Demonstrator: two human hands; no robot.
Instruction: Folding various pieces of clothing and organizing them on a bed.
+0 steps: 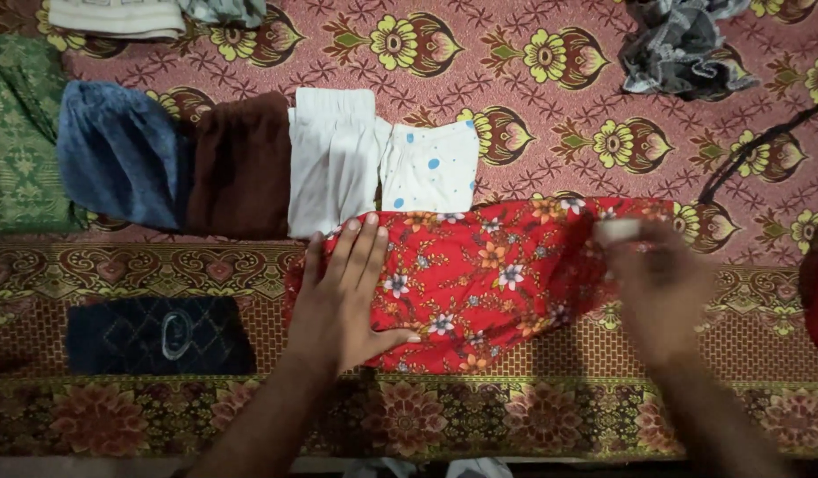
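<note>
Folded already: a row of four folded garments lies at about 10 to 12 o'clock of the hands: a blue denim piece (pixel 121 164), a dark brown cloth (pixel 239 164), a plain white cloth (pixel 331 159) and a white cloth with blue dots (pixel 431 166); a dark navy patterned folded piece (pixel 157 335) sits apart at 9 o'clock.
In hand: a red floral-print cotton garment (pixel 489 283), half flattened on the patterned maroon bedspread (pixel 533 106).
Left to do, by my judgement: its right end looks bunched, and a crumpled grey cloth (pixel 683 49) waits at 1 o'clock.
Left hand (pixel 343 301): fingers spread flat, pressing the red garment's left end.
Right hand (pixel 661 288): blurred at the garment's right end; I cannot tell its grip.
Look of the garment: bright red, with small white and orange flowers, lying crosswise just below the white cloths.
</note>
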